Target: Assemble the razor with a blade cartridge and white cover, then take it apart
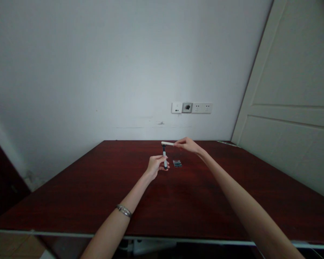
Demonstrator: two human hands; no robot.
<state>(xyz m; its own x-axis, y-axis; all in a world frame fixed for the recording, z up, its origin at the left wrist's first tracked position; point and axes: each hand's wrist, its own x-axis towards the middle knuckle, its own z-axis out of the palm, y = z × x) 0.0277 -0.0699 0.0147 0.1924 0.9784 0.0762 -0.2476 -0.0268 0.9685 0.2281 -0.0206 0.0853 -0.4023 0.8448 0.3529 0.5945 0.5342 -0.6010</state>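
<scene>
My left hand (pixel 154 165) is closed around the handle of a razor (pixel 164 155), white with black parts, held upright above the table. My right hand (pixel 188 144) pinches one end of a slim white stick (pixel 167 144). That stick lies level across the top of the razor's dark head and seems to touch it; its exact kind is too small to tell. Just right of the razor, a small clear pack (pixel 177 163) with dark strips inside rests on the table.
The dark red wooden table (pixel 97 201) reaches back to a pale wall with a row of sockets (pixel 196 108). A light panelled door (pixel 291 108) stands along the right side. The table's pale front edge (pixel 199 241) runs below my forearms.
</scene>
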